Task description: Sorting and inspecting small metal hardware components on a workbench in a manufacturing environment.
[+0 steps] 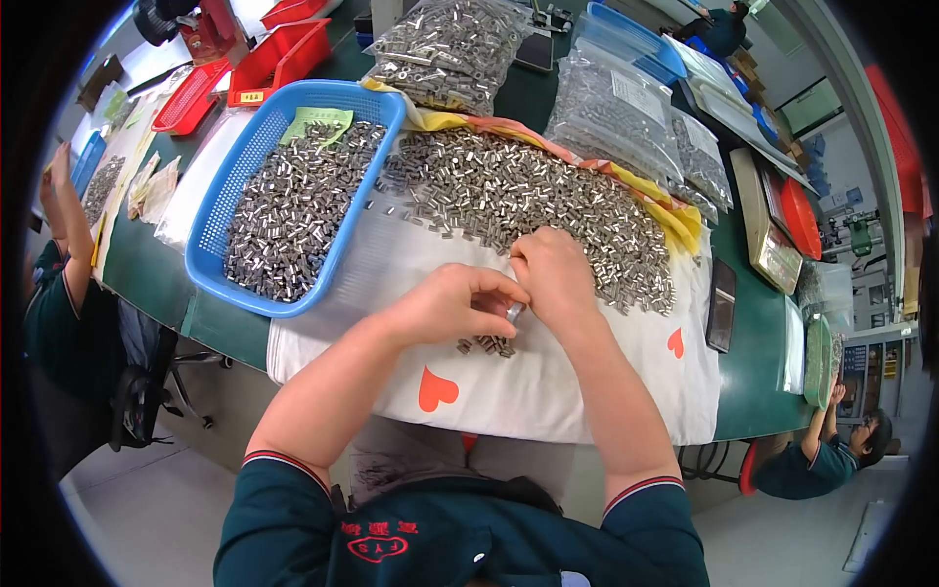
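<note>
My left hand (457,304) is curled round a small shiny round piece (514,311), which shows between its thumb and fingers; its exact kind is unclear. Against it, my right hand (556,278) has its fingers bent and pinched together, hiding whatever they hold. Both hands are above a white cloth (558,391) with red hearts. A large pile of short metal cylinders (528,176) spreads just beyond them, its near edge by my right hand. Below my left fingers lies a small cluster of the same cylinders (487,345).
To the left stands a blue basket (201,245) full of cylinders, with a green paper slip (318,123). Clear bags of metal parts (445,54) sit behind the pile. A dark phone (721,303) lies right of the cloth. Co-workers are at both sides, one person (817,460) at right.
</note>
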Action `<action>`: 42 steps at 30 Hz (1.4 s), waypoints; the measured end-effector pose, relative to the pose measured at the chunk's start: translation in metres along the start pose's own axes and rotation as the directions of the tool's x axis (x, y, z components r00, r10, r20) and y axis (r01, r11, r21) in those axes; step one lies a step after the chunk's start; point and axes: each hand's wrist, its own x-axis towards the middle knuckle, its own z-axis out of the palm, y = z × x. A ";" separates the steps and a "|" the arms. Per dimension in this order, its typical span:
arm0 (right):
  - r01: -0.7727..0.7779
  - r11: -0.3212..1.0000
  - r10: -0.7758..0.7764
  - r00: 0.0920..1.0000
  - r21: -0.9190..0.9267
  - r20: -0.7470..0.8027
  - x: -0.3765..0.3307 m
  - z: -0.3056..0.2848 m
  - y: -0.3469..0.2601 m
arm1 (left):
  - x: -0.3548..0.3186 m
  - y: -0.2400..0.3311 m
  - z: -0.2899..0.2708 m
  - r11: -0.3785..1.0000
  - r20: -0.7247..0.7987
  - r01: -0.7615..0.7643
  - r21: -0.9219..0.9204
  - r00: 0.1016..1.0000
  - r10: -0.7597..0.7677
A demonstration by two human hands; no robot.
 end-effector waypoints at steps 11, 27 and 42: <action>-0.218 0.520 0.204 0.971 0.826 0.128 -0.031 -0.021 -0.002 | 0.005 -0.006 -0.007 0.928 -0.177 -0.015 -0.374 0.983 -0.055; -0.106 0.788 0.130 0.992 0.606 0.005 -0.032 -0.029 -0.011 | 0.006 -0.007 -0.003 0.945 -0.188 0.021 -0.326 0.978 -0.087; 0.032 0.956 -0.039 0.999 0.291 0.017 0.000 -0.012 0.000 | -0.004 0.005 0.005 0.997 0.105 0.002 0.082 0.994 -0.011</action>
